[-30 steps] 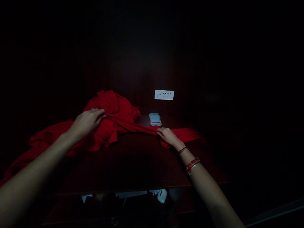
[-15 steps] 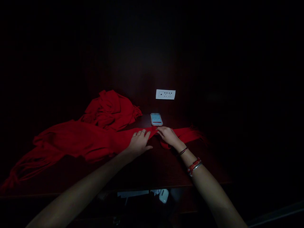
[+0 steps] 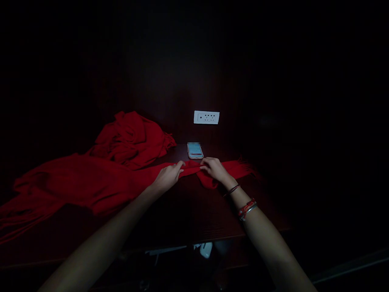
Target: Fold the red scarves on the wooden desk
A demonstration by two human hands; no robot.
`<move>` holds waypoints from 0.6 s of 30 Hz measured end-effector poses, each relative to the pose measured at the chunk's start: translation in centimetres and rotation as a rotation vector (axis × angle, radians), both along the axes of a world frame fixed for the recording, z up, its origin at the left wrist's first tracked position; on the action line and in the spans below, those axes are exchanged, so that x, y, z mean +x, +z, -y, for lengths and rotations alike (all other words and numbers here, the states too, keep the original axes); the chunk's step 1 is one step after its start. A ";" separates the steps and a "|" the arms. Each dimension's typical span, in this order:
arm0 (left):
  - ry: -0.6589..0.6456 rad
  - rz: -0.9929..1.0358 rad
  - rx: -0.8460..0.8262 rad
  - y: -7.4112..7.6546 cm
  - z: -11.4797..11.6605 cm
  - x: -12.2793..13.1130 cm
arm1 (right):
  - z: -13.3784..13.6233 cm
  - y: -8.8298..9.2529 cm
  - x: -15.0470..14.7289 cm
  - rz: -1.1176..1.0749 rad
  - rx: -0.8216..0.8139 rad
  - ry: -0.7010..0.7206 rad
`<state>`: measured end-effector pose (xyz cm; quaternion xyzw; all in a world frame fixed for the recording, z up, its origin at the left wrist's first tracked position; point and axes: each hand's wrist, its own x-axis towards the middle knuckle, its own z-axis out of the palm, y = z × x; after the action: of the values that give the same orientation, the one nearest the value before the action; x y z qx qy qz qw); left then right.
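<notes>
The red scarf (image 3: 100,184) is pinched by the left hand (image 3: 168,177) and right hand (image 3: 214,169); by tugging, the phone (image 3: 195,150) near the surface's (image 3: 194,211) back edge could be bumped.

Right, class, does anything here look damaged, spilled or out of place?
Nothing looks spilled or damaged, as far as the dim light shows. Only the red heap at the back left looks untidy: it lies crumpled, while the red cloth pinched by the left hand and right hand is stretched out sideways.
</notes>
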<state>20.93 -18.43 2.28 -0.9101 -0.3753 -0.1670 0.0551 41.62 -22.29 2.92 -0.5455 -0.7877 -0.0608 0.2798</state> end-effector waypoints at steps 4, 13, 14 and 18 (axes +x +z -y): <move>-0.039 0.004 0.021 0.3 -0.1 0.0 | 0.5 0.7 0.2 -0.008 -0.032 0.001; -0.042 -0.001 0.031 0.8 0.2 -0.4 | 0.8 0.4 -0.8 -0.065 -0.044 0.107; -0.077 0.032 0.024 0.6 0.3 -0.3 | 0.7 0.2 -1.0 -0.056 -0.050 0.117; -0.140 0.169 -0.016 -0.2 0.5 0.3 | 0.6 0.3 -1.3 -0.061 -0.045 0.136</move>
<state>21.23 -18.92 2.11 -0.9171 -0.3154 -0.2437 0.0043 40.29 -22.92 3.21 -0.4986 -0.8151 -0.0072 0.2949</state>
